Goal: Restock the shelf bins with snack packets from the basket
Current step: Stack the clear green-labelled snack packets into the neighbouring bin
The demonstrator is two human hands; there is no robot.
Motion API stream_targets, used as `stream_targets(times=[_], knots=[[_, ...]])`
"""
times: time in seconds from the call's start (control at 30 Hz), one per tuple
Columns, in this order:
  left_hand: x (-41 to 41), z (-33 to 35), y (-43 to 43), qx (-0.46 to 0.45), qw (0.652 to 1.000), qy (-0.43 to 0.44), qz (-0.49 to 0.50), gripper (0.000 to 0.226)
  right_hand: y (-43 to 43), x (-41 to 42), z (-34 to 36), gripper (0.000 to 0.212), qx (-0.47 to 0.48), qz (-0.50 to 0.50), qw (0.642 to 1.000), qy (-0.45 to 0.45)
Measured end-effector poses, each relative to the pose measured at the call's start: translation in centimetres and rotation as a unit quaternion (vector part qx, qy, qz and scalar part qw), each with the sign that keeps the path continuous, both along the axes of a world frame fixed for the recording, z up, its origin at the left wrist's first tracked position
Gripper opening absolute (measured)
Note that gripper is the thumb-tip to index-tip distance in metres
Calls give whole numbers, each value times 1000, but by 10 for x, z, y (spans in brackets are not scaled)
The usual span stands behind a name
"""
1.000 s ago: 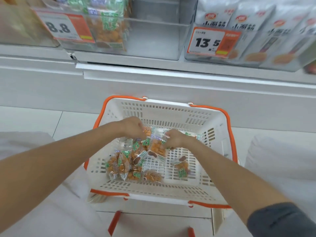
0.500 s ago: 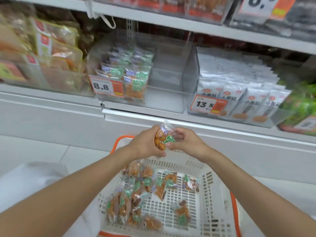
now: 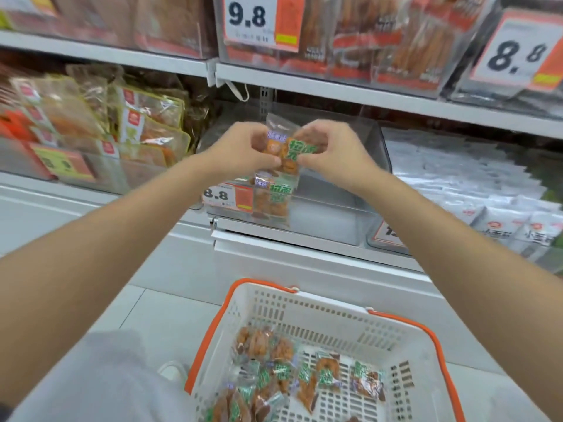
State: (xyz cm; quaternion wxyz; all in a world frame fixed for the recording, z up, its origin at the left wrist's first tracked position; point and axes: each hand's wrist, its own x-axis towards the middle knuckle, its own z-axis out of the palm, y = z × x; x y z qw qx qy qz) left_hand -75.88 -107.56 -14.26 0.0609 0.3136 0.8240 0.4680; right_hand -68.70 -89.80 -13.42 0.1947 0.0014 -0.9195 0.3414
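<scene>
Though cropped by the lower frame edge, lies nearest: white slotted basket (image 3: pixel 323 327) with orange rim, set on the floor, holding loose snack packets (image 3: pixel 283 376) bunched toward its left half, slotted bottom showing bare on the right. Just left of the basket's rim, a fold of white fabric (image 3: pixel 106 376). Beyond the far rim, a strip of pale floor tile (image 3: pixel 170 312), then a white base panel rising to the shelf lip (image 3: pixel 304 239).

Above that, both forearms raised and converging. Close together, left hand (image 3: pixel 240 150) and right hand (image 3: pixel 332 153), fingers curled, each pinching one side of a single held packet (image 3: pixel 285 144), upright between them, thumbs nearly meeting at its lower part. Positioned in front of the clear shelf bin (image 3: pixel 335 196), above its front wall. Cannot tell depth: over the bin or short of it.

Inside the bin, matching packets (image 3: pixel 272 196) standing at the left behind the 8.8 price tag (image 3: pixel 227 196); open room to their right up to the clear side wall. Right of the bin, white packs (image 3: pixel 487 193); left, yellow-edged bags (image 3: pixel 152 123). Farthest up, the upper shelf edge (image 3: pixel 335 86) overhanging, carrying a 9.8 tag (image 3: pixel 262 22).
</scene>
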Motion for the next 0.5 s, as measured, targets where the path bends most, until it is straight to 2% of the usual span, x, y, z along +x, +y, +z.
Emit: stream_targets(times=[0.1, 0.13, 0.2, 0.27, 0.37, 0.5], knots=[[-17, -10, -4, -149, 989, 11, -11, 28, -1, -11, -21, 31, 32, 11, 997, -69], [-19, -12, -3, -161, 987, 14, -12, 29, 0, -13, -27, 31, 37, 18, 995, -88], [-21, -11, -2, -112, 994, -6, -14, 27, 2, -17, -33, 30, 54, 22, 993, -106], [-23, -8, -1, -85, 996, -23, -7, 20, 4, -21, -35, 25, 29, 21, 993, -115], [-31, -9, 1, -142, 990, -9, -20, 17, 4, -25, -37, 12, -54, 22, 989, -135], [-41, -16, 3, -201, 979, 0, -44, 10, 4, -28, -46, 21, -63, 18, 984, -167]])
